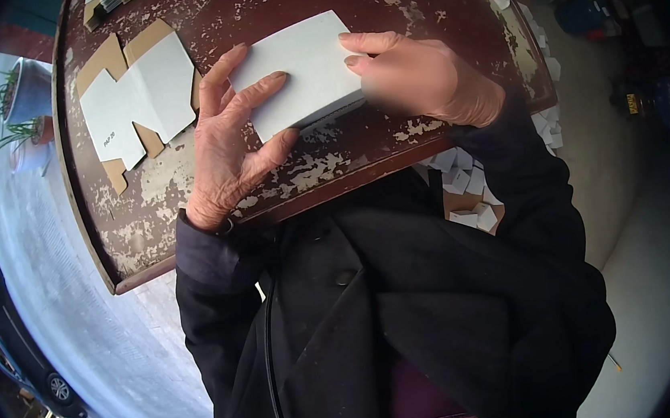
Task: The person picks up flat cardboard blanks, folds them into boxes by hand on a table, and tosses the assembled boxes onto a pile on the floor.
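A stack of white card (301, 71), or a white box, lies on the worn red-brown table between my hands; which of the two I cannot tell. My left hand (234, 126) grips its left side, with fingers on the top face and the thumb at the near edge. At the right end, my right hand (427, 75) holds it with two fingers on top; the rest of that hand is blurred. Flat cut card pieces (138, 95), white with brown parts, lie left of my left hand, one printed "PAP 20".
The worn table (315, 174) has peeling paint and a raised left edge. More stacked card (110, 5) is at its far left. White scraps (469, 180) lie below its near right edge. Potted plants (23, 106) stand at the left, and a dark car (21, 336) is beyond.
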Action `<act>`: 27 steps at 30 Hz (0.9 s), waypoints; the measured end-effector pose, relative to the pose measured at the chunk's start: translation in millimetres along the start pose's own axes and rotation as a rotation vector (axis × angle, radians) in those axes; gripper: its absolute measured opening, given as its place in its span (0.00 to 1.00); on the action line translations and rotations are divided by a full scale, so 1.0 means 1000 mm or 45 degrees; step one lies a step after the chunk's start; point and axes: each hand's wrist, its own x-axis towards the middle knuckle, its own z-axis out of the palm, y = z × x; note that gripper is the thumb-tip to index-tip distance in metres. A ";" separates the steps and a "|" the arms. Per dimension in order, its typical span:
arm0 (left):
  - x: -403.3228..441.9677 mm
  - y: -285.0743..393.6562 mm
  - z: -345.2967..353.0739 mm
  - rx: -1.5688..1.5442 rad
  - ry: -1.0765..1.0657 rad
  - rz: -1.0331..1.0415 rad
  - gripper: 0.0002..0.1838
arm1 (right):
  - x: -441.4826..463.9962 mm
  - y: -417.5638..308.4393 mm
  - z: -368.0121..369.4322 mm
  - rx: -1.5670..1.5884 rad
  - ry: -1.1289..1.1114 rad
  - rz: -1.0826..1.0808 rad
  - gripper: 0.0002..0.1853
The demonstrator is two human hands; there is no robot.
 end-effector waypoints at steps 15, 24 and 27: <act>0.001 -0.001 -0.002 0.058 0.022 0.046 0.27 | 0.019 0.003 -0.007 -0.478 -0.132 -0.455 0.13; 0.000 -0.001 0.001 0.071 0.029 0.044 0.28 | -0.005 0.010 0.011 0.030 0.033 -0.038 0.17; 0.000 -0.002 0.001 0.080 0.043 0.048 0.28 | -0.012 0.009 0.026 0.073 0.172 -0.069 0.19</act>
